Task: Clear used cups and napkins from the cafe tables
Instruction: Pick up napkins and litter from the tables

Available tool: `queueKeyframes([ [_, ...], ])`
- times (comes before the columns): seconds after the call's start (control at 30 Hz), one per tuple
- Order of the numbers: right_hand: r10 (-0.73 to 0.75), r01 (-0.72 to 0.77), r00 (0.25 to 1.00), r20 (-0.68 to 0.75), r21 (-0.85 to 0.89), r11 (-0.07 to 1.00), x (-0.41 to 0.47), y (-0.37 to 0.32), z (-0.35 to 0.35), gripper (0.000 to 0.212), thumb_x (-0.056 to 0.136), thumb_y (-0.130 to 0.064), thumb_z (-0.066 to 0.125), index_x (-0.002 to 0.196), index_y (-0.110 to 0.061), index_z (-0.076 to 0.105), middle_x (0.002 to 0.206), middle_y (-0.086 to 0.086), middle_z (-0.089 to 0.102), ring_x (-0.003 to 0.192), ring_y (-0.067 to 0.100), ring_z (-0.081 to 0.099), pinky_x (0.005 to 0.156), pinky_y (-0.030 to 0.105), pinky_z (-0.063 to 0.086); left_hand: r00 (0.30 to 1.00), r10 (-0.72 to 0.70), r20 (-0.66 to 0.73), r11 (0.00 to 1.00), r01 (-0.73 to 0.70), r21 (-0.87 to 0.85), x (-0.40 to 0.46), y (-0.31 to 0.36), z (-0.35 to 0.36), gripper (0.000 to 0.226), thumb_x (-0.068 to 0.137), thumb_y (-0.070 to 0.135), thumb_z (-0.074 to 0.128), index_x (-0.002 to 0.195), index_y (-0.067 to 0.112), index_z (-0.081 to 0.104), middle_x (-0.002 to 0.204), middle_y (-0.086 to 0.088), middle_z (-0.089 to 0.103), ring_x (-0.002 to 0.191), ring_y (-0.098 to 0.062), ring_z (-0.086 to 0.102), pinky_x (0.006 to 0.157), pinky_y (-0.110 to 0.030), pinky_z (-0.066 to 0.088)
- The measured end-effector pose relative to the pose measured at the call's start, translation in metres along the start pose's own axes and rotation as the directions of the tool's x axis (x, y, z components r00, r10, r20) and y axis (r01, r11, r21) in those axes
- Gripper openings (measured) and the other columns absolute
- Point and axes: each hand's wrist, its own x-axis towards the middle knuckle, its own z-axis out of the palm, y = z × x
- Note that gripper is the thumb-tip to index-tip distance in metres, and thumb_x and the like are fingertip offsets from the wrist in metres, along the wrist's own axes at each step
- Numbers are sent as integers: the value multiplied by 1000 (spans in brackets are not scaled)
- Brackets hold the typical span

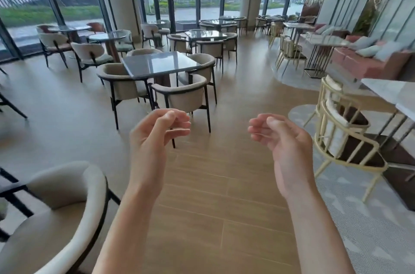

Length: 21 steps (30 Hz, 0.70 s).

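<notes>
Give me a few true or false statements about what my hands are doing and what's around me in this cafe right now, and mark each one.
1. Both hands are empty. True: the left hand and the right hand hold nothing, fingers loosely curled.
2. The left hand is carrying a used cup. False: it holds nothing, and no cup shows in either hand.
3. The square grey table straight ahead has beige chairs around it. True.
4. That grey table is stacked with napkins. False: its glossy top shows no cups or napkins.
5. A cream-framed chair stands to the right, on the carpet. True.
6. The hands are resting on the beige armchair at the lower left. False: they hang in the air above the wooden floor, apart from it.
</notes>
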Motion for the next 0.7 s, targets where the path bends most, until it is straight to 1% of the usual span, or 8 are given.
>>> queueKeyframes([
  [0.07,-3,3,1000,-8,-14,1000,44,23,0,20,95,-10,57,88,-11,76,89,13,77,85,27,73,80,37,58,999,-28,17,1000,28,1,39,-36,12,30,92,20,54,78,21,80,87,-12,75,86,-28,72,80,-39,59],
  [0.17,-13,11,1000,-29,-67,998,117,56,3,18,90,-17,59,88,-12,76,89,11,78,84,24,73,75,28,58,997,-57,44,998,58,-19,110,-87,31,28,92,21,55,80,19,80,88,-12,76,85,-25,73,77,-36,59],
  [0.3,-39,22,995,-97,-172,985,232,86,7,20,100,-8,55,93,-10,74,90,10,78,87,24,73,77,29,57,992,-86,91,996,89,-31,220,-143,63,27,92,21,56,80,20,80,87,-11,76,85,-23,72,78,-34,60],
  [0.4,-79,58,989,-122,-168,984,309,91,14,18,94,-15,58,89,-14,76,90,10,78,86,25,73,75,28,57,986,-97,137,993,106,-57,302,-169,93,26,94,20,56,83,14,79,89,-13,76,87,-26,72,78,-32,60],
  [0.5,-108,79,983,-150,-183,980,372,103,16,18,91,-19,58,89,-16,76,91,10,78,87,25,73,76,27,58,975,-105,196,993,114,-37,367,-197,130,25,99,15,54,89,6,76,91,-14,76,88,-27,73,81,-35,61],
  [0.57,-97,64,978,-186,-176,982,408,119,10,18,96,-13,57,93,-12,75,91,10,78,87,25,74,76,26,58,965,-128,231,990,139,-35,398,-221,156,26,102,10,53,89,6,76,90,-14,76,86,-26,73,81,-36,61],
  [0.63,-90,52,972,-217,-173,984,443,139,0,20,99,-8,55,93,-10,75,91,10,78,87,25,74,76,26,58,954,-143,263,987,155,-28,425,-250,181,26,103,8,53,91,2,75,88,-14,76,86,-27,73,82,-40,61],
  [0.7,-83,41,968,-235,-181,983,479,162,-12,21,99,-8,55,93,-11,75,90,10,78,87,25,74,75,26,58,947,-161,277,985,172,-15,452,-282,203,25,102,7,54,91,1,75,86,-13,76,85,-26,74,84,-43,61],
])
